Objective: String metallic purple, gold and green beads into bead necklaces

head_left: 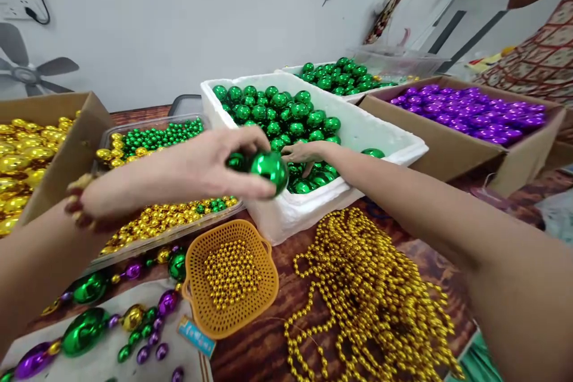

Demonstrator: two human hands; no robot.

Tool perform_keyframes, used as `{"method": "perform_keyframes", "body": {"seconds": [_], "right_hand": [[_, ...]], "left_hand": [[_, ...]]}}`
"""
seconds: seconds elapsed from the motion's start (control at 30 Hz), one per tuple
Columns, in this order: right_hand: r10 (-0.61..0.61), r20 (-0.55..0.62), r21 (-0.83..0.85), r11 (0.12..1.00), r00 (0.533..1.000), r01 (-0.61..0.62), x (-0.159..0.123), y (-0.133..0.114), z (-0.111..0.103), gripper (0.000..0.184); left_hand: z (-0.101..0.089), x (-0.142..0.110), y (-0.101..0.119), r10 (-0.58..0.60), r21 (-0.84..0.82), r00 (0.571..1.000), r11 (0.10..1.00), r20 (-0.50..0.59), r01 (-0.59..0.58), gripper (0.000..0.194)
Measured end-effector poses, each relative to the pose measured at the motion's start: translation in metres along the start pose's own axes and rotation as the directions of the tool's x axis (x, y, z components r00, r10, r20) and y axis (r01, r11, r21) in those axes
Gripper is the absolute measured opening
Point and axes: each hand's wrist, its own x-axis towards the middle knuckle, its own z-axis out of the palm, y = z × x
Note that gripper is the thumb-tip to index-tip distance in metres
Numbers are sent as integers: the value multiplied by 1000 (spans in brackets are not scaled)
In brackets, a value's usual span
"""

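My left hand [224, 167] is closed around a shiny green ball [270, 172], held over the near left corner of a white foam box [286, 209]. Part of another green ball shows between its thumb and fingers. Inside the box, my right hand [308, 152] reaches down among many large green balls [277, 110]; its fingertips are partly hidden there, so I cannot tell what they grip. A bead bracelet [80, 203] circles my left wrist. Below the hands lie an orange basket [197, 262] of small gold beads and a heap of gold bead strings [367, 292].
A clear tray [197, 212] of gold and green beads is at left, beside a carton [58, 155] of gold beads. Purple beads [470, 110] fill a carton at right. A strung bead necklace [85, 331] lies front left. Another person [532, 42] stands back right.
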Motion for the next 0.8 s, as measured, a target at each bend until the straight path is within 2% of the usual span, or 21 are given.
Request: {"method": "perform_keyframes", "body": {"seconds": [0.1, 0.2, 0.33, 0.43, 0.5, 0.6, 0.7, 0.8], "right_hand": [[19, 128, 42, 999, 992, -25, -4, -6, 1, 65], [38, 148, 59, 997, 988, -47, -3, -12, -2, 62], [158, 212, 64, 982, 964, -175, 3, -24, -2, 82], [211, 204, 55, 973, 956, -226, 6, -31, 4, 98], [164, 162, 80, 981, 973, -179, 7, -32, 9, 102], [140, 119, 110, 982, 983, -153, 10, -30, 12, 106], [159, 131, 106, 979, 979, -173, 14, -26, 11, 112], [159, 116, 98, 980, 980, -171, 16, -25, 9, 117]], "left_hand": [[30, -40, -2, 67, 6, 989, 998, 131, -69, 41], [80, -57, -9, 91, 98, 984, 989, 155, -107, 33], [143, -63, -23, 41, 273, 978, 957, 204, -97, 34], [173, -64, -34, -4, 306, 960, 948, 279, -85, 36], [184, -63, -41, -31, 311, 949, 948, 312, -72, 38], [187, -62, -46, -50, 287, 942, 957, 332, -50, 48], [180, -62, -46, -32, 249, 955, 968, 296, -44, 51], [163, -60, -43, -21, 206, 974, 978, 227, -27, 37]]}}
